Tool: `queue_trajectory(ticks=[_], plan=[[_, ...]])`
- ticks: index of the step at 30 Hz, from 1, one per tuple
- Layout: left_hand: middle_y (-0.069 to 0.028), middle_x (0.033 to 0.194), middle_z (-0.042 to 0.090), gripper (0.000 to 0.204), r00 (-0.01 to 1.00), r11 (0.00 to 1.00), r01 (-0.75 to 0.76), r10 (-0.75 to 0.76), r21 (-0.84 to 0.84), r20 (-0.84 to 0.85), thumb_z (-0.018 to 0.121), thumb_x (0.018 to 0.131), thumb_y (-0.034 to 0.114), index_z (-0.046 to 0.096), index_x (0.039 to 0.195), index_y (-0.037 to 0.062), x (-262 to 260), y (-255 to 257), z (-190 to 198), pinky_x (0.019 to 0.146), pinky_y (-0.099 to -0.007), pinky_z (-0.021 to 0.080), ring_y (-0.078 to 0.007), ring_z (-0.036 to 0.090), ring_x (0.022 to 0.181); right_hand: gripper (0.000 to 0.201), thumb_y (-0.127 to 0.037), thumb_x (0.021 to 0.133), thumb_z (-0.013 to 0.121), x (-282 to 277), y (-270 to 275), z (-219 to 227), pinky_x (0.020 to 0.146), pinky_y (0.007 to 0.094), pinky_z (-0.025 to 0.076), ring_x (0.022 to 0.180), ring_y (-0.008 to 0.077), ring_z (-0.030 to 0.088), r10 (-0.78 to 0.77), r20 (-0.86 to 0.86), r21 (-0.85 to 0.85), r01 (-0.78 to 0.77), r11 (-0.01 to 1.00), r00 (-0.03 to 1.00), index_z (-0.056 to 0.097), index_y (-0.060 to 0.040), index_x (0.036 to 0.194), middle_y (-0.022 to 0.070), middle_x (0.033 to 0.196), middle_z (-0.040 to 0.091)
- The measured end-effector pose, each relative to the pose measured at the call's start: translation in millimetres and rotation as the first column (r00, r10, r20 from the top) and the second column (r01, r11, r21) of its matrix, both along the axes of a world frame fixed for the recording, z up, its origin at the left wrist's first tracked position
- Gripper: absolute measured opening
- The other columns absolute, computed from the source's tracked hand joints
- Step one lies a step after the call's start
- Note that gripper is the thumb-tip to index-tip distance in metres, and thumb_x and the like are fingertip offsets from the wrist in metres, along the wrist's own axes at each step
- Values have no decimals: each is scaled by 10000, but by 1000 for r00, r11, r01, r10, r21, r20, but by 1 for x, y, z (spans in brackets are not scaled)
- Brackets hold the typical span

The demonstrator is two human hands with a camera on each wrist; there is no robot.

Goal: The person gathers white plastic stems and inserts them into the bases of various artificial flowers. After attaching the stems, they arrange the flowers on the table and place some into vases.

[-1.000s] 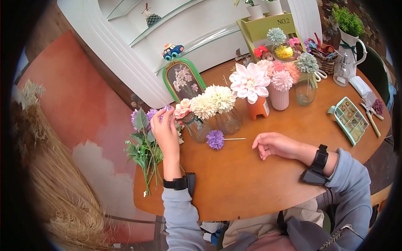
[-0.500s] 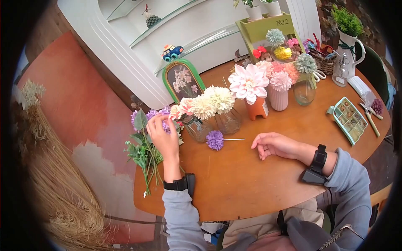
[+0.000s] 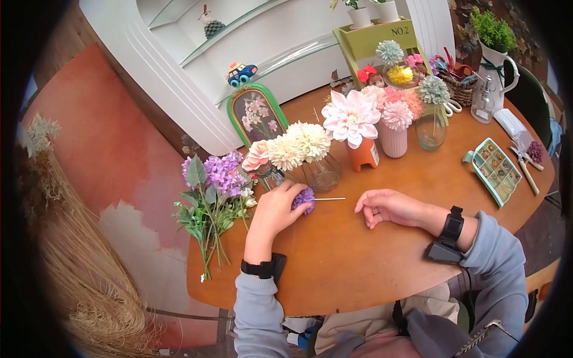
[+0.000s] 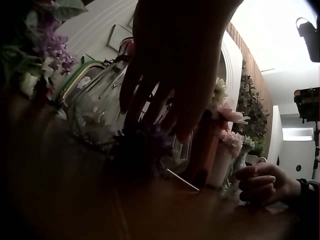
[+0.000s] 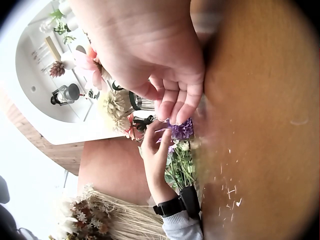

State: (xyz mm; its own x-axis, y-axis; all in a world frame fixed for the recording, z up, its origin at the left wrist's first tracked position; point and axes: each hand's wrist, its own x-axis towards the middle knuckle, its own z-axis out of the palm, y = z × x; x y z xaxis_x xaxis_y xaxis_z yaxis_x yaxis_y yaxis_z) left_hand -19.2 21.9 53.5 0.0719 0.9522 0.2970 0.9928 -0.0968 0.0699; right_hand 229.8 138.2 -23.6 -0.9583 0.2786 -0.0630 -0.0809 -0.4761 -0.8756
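Note:
A purple pompom flower point(image 3: 307, 200) lies on the table with its pale stem pointing right. My left hand point(image 3: 276, 210) is at its left side, fingertips over the flower head and thumb low beside it. In the left wrist view those loosely extended fingers reach down onto the dark flower head point(image 4: 142, 147). To the right of the stem, my right hand point(image 3: 391, 207) rests near the table surface, fingers loosely curled and holding nothing. Just behind the left hand stand glass vases point(image 3: 324, 174) with cream flowers point(image 3: 307, 142) and a peach rose point(image 3: 256, 155).
Purple blossoms with leafy stems point(image 3: 209, 197) lie left of the hands. Behind stand an orange vase point(image 3: 362, 156), a pink ribbed vase point(image 3: 393, 142) and a green-framed picture point(image 3: 231, 119). A sectioned tray point(image 3: 494, 173) and pliers point(image 3: 527, 170) lie at right.
My left hand has left the peach rose and purple blossoms, moving right and down to the purple pompom flower. My right hand has stayed in place.

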Motion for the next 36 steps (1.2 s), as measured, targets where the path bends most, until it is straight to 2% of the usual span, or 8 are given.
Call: queue_trajectory(ticks=[4, 7, 11, 14, 17, 24, 31, 36], plan=[[-92, 970, 601, 282, 999, 997, 35, -35, -73, 3, 647, 728, 130, 627, 1009, 117, -11, 6, -15, 737, -363, 503, -281, 611, 891, 231, -189, 963, 399, 0, 0, 0, 700, 247, 497, 703, 116, 593, 5, -7, 3, -5, 1000, 1000, 567, -37, 1009, 24, 728, 580], [-93, 922, 600, 278, 995, 995, 100, -100, -30, 4, 627, 670, 83, 628, 948, 95, -7, 5, -8, 725, -360, 497, -285, 599, 884, 229, -185, 963, 399, 0, 1, -2, 698, 245, 498, 703, 116, 594, 12, -7, -2, -12, 1000, 1000, 567, -37, 1007, 24, 729, 582], [-86, 814, 558, 207, 985, 896, 149, -169, 419, 12, 614, 592, 33, 600, 797, 55, -8, -5, 17, 698, -358, 455, -279, 547, 789, 227, -180, 962, 397, 0, 1, -1, 702, 247, 499, 702, 117, 593, 9, -1, -2, -9, 1000, 1000, 568, -36, 1005, 25, 728, 583], [-70, 827, 547, 206, 990, 714, 84, 19, 695, -139, 613, 590, -16, 608, 777, 70, -18, -16, 19, 710, -355, 430, -262, 520, 806, 226, -180, 961, 399, 0, 0, -1, 704, 248, 499, 701, 119, 593, 8, 3, -3, -8, 1000, 1000, 568, -36, 1003, 26, 730, 584], [-53, 884, 543, 227, 977, 500, -44, 202, 865, -67, 611, 600, -62, 610, 769, 89, -28, -18, 16, 730, -353, 406, -245, 492, 853, 225, -179, 960, 400, 0, 0, 0, 706, 250, 499, 702, 120, 593, 5, 6, 1, -5, 1000, 1000, 569, -36, 1003, 27, 731, 585], [-42, 1000, 529, 210, 916, 315, -206, 394, 927, 70, 601, 676, -78, 625, 785, 100, -41, -25, 22, 793, -357, 394, -242, 474, 942, 215, -171, 955, 409, 0, 0, 0, 714, 270, 490, 712, 137, 589, 1, 11, -7, -1, 1000, 1000, 562, -26, 995, 33, 722, 577], [-55, 1076, 536, 223, 892, 437, -274, 449, 857, 57, 569, 715, -98, 636, 832, 80, -51, -20, 28, 824, -376, 408, -265, 469, 1004, 211, -172, 955, 413, 0, 0, 2, 717, 278, 486, 715, 146, 587, -5, 29, -5, 5, 1000, 1000, 557, -22, 987, 36, 720, 572], [-65, 1098, 542, 259, 870, 511, -156, 477, 845, -128, 584, 704, -92, 642, 875, 95, -47, -7, 36, 851, -398, 402, -280, 475, 1016, 226, -168, 958, 392, 0, 1, -1, 706, 258, 501, 701, 127, 596, 5, 16, 0, -5, 1000, 1000, 562, -30, 1011, 30, 727, 588]])
